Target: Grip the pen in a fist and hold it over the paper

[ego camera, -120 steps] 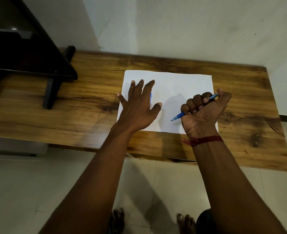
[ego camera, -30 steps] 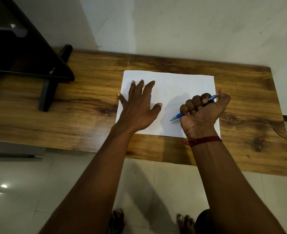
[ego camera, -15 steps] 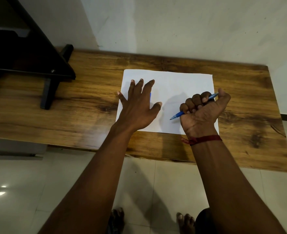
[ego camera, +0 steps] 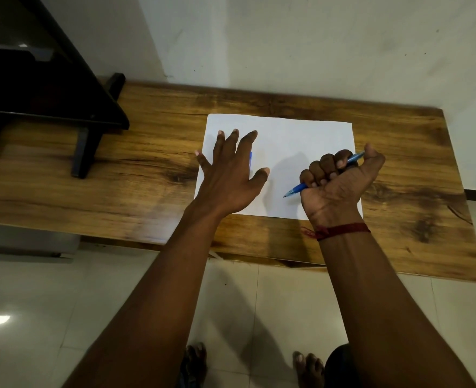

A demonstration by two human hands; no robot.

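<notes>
While the left hand (ego camera: 231,177) lies flat with spread fingers on the white sheet (ego camera: 301,141) at centre frame, the right hand (ego camera: 337,183), fisted around the blue pen (ego camera: 295,190), would probably write better by shifting to a fingertip hold with the tip down.

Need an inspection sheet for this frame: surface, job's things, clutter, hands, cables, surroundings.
Surface: wooden table, grain and dark knots.
Job's things: white paper flat on the table; blue pen, tip over the paper.
Clutter: small blue item partly hidden under the left hand, cannot identify.
Hands: left hand flat on the paper, fingers spread; right hand grips the pen in a fist, red thread at the wrist.
Cables: nothing seen.
Surroundings: dark stand at left, white wall, tiled floor.
</notes>
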